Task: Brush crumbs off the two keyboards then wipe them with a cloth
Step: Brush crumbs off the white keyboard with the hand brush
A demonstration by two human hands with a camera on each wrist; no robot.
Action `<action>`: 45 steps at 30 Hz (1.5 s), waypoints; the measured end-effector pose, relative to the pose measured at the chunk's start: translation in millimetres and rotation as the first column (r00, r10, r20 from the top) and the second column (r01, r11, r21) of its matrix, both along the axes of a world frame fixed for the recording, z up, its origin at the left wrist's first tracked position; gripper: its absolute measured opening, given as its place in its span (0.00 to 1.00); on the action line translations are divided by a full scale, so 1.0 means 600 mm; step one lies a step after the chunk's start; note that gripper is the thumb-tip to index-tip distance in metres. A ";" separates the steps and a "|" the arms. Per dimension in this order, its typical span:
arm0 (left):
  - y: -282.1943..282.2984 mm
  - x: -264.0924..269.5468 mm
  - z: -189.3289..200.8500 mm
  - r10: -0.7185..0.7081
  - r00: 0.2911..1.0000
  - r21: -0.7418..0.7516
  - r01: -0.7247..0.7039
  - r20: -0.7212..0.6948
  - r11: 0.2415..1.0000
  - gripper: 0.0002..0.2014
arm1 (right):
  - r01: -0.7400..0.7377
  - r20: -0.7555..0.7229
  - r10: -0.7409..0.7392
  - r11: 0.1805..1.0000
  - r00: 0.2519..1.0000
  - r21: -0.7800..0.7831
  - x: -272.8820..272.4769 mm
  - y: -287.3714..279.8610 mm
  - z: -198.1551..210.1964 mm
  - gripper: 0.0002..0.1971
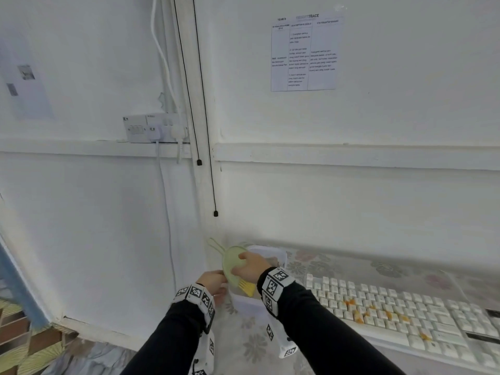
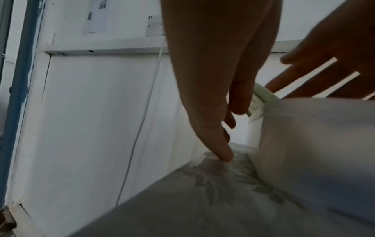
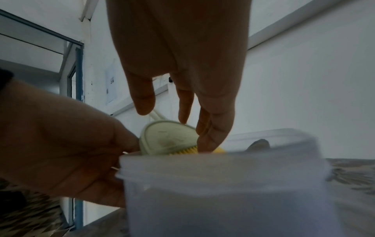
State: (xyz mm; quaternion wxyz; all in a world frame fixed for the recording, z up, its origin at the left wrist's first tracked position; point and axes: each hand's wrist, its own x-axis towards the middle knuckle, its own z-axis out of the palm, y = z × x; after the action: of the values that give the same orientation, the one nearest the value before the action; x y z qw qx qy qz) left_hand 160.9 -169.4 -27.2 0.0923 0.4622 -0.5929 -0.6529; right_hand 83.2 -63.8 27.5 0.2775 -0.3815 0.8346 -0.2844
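Right hand fingers grip the dustpan; left hand relaxed (wall sheet: "TRACE").

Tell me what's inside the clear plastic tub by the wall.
A pale green dustpan and a yellow brush stick up out of the tub. The right hand is reaching onto them. The tub's bottom is hidden by its frosted wall.
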 end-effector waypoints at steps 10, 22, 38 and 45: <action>-0.004 0.000 -0.011 -0.008 0.999 0.084 0.013 -0.052 0.996 0.08 | 0.060 -0.108 -0.053 0.997 0.993 0.057 0.031 -0.019 -0.009 0.32; 0.000 0.002 0.000 0.002 0.997 0.118 0.007 -0.082 0.993 0.04 | 0.098 -0.201 -0.082 0.993 0.976 0.070 0.031 -0.033 -0.024 0.40; 0.021 -0.014 -0.001 0.043 0.992 0.033 -0.039 -0.116 0.999 0.09 | 0.224 -0.275 -0.231 0.973 0.933 -0.057 -0.017 0.031 0.022 0.10; 0.029 -0.035 0.005 0.046 0.999 -0.159 -0.046 -0.005 0.986 0.17 | 0.373 -0.067 -0.418 0.863 0.906 -0.339 -0.067 0.120 0.070 0.11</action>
State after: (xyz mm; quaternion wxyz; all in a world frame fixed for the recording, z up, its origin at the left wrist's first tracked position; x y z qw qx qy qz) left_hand 140.1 -152.1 -24.3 0.1443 0.4664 -0.6321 -0.6018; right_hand 42.9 8.2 69.3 0.0894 -0.2602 0.8552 -0.4393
